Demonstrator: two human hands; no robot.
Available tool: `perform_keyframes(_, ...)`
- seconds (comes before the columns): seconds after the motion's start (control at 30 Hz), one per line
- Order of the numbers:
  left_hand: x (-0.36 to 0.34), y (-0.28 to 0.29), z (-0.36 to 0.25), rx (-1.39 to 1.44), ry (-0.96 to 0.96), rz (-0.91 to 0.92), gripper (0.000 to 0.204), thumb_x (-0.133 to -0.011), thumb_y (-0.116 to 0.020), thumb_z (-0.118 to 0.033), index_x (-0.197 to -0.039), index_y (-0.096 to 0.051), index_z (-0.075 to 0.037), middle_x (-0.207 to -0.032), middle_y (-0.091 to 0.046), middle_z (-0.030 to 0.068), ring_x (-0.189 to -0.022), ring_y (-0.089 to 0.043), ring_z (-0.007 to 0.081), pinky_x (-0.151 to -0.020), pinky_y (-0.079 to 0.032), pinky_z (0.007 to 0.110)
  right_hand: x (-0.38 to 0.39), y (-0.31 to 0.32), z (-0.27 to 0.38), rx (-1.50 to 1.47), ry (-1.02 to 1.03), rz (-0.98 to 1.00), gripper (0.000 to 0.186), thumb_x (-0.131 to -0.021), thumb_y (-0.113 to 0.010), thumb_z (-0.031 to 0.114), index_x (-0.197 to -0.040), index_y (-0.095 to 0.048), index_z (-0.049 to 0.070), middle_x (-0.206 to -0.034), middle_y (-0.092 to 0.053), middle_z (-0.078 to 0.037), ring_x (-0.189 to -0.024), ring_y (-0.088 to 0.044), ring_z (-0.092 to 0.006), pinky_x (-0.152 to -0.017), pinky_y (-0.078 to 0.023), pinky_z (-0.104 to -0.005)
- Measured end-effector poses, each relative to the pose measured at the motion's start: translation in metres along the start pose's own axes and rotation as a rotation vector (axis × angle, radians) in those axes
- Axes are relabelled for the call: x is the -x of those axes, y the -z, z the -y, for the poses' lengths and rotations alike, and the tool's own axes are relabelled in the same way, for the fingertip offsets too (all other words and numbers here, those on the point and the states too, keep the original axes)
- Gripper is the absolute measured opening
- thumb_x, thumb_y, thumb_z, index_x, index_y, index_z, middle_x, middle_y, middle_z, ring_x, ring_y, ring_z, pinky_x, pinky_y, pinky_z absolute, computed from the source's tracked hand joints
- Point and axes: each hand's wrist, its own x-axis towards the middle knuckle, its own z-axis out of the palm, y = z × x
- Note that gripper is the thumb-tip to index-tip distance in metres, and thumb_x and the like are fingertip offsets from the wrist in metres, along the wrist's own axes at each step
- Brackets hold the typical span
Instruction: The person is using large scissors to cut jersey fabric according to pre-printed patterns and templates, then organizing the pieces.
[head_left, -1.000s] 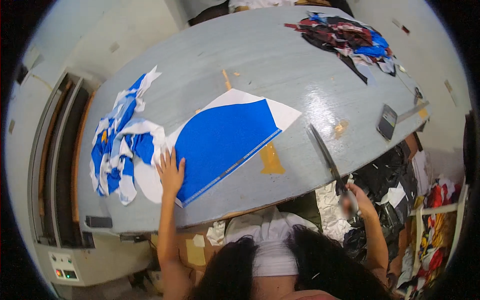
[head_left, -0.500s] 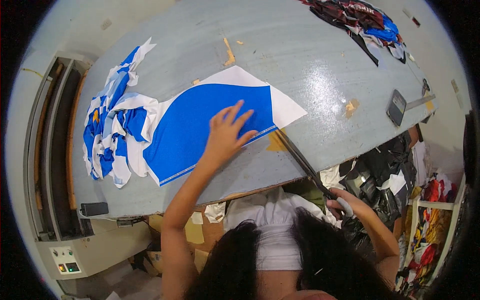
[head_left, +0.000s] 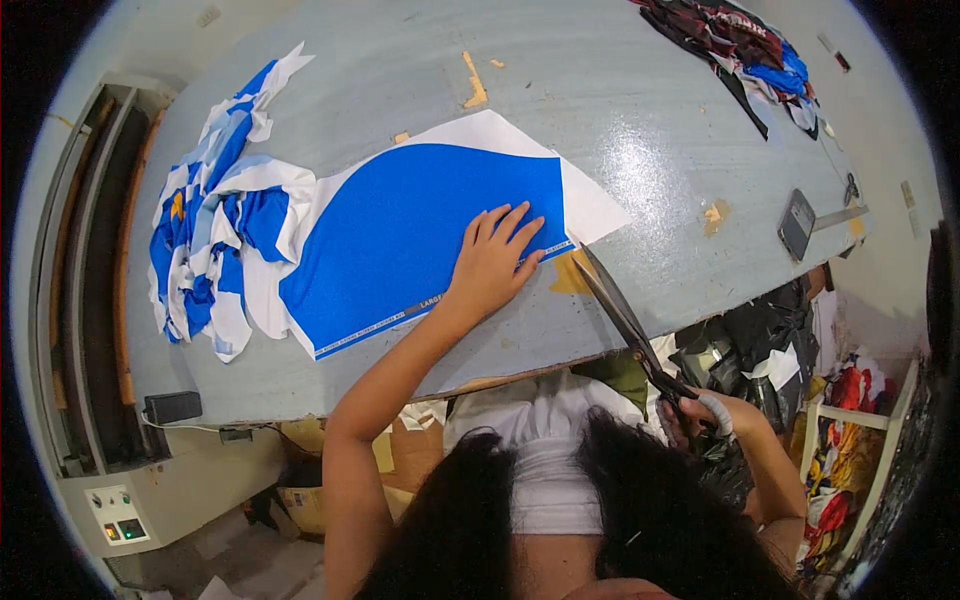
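A blue fabric piece point(head_left: 380, 230) with white margins point(head_left: 595, 195) and a printed strip along its lower edge lies flat on the grey table point(head_left: 400, 60). My left hand point(head_left: 495, 255) rests palm down on the blue cloth, fingers spread. My right hand point(head_left: 715, 420), with a pale wrap at the fingers, grips large dark scissors point(head_left: 640, 350) near the table's front edge. The scissor tips reach the lower right corner of the fabric, beside a tan patch point(head_left: 560, 280) on the tabletop. A crumpled pile of blue and white fabric point(head_left: 205, 250) touches the piece's left side.
Dark, red and blue cloth scraps point(head_left: 730, 50) lie at the back right. A phone point(head_left: 797, 225) and a flat metal strip point(head_left: 840, 216) sit at the right. A machine point(head_left: 100, 290) stands left, near a black box point(head_left: 172, 406). Black plastic bags point(head_left: 750, 330) and a cloth shelf point(head_left: 860, 420) are right.
My left hand has moved right from the piece's left edge and now lies down on the blue cloth. The scissors have swung up and left to the fabric's corner. The view has also shifted.
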Motion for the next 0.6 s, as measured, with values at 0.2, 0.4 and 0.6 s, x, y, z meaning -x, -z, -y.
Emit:
perform_keyframes(0.2, 0.002, -0.002, 0.003, -0.030, -0.006, -0.008, 0.040, -0.085, -0.050, -0.031, -0.121, -0.048, -0.014, -0.130, -0.041, 0.0098, -0.121, -0.035, 0.0289, -0.102, -0.023, 0.045, -0.020, -0.015, 0.039, 0.140, 0.038, -0.129, 0.045, -0.086, -0.045, 0.051, -0.094, -0.044, 0.007, -0.068, -0.054, -0.003, -0.062, -0.055, -0.0123, -0.050, -0.038, -0.0216)
perform_keyframes(0.4, 0.003, -0.004, 0.002, -0.035, -0.011, -0.009, 0.040, -0.085, -0.050, -0.031, -0.121, -0.048, -0.014, -0.130, -0.041, 0.0097, -0.120, -0.035, 0.0289, -0.102, -0.023, 0.045, -0.032, -0.021, 0.057, 0.511, 0.019, -0.283, 0.035, -0.091, -0.044, 0.036, -0.097, -0.043, 0.002, -0.067, -0.053, -0.004, -0.054, -0.051, -0.0099, -0.048, -0.039, -0.0253)
perform_keyframes(0.6, 0.003, -0.003, 0.001, -0.024, -0.011, -0.010, 0.041, -0.085, -0.049, -0.032, -0.122, -0.047, -0.013, -0.130, -0.041, 0.0094, -0.121, -0.035, 0.0286, -0.102, -0.022, 0.046, -0.037, -0.020, 0.061, 0.738, -0.031, -0.421, 0.058, -0.082, -0.053, 0.050, -0.093, -0.050, -0.007, -0.075, -0.056, -0.020, -0.070, -0.055, -0.0265, -0.064, -0.043, -0.0364)
